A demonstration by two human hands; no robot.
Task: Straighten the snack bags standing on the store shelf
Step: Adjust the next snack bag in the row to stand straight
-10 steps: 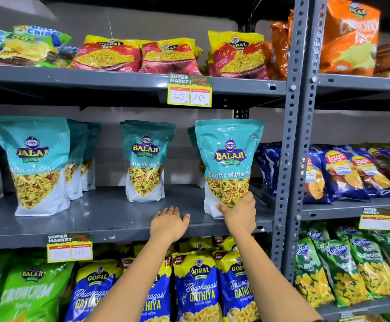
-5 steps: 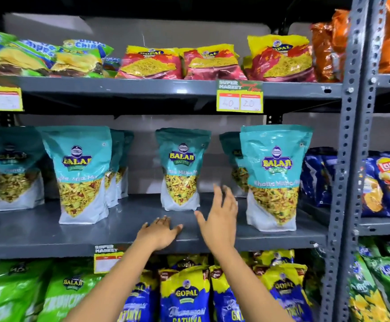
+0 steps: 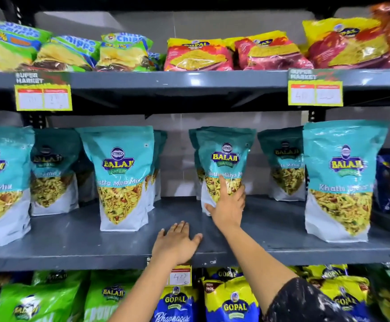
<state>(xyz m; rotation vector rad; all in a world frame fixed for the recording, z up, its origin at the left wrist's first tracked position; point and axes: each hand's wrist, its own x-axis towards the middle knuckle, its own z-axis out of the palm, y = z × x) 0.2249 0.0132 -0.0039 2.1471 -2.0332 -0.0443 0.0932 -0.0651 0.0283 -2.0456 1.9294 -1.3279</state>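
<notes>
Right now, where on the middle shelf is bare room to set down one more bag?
Bare grey metal shelf lies before the set-back teal bag and between the right hand and the rightmost teal bag. The back row is crowded.

The right hand (image 3: 227,206), which gripped the lower edge of the rightmost front teal pouch (image 3: 342,182) 1.0 s ago and was lifted open in mid-air 0.5 s ago, is now laid flat against the lower front of the middle teal pouch (image 3: 224,163), with fingers spread and touching it. The view has been swung leftward across the middle shelf (image 3: 73,240), so that more teal pouches at the left are brought into sight and the blue chip bags at the right are mostly cut off.
</notes>
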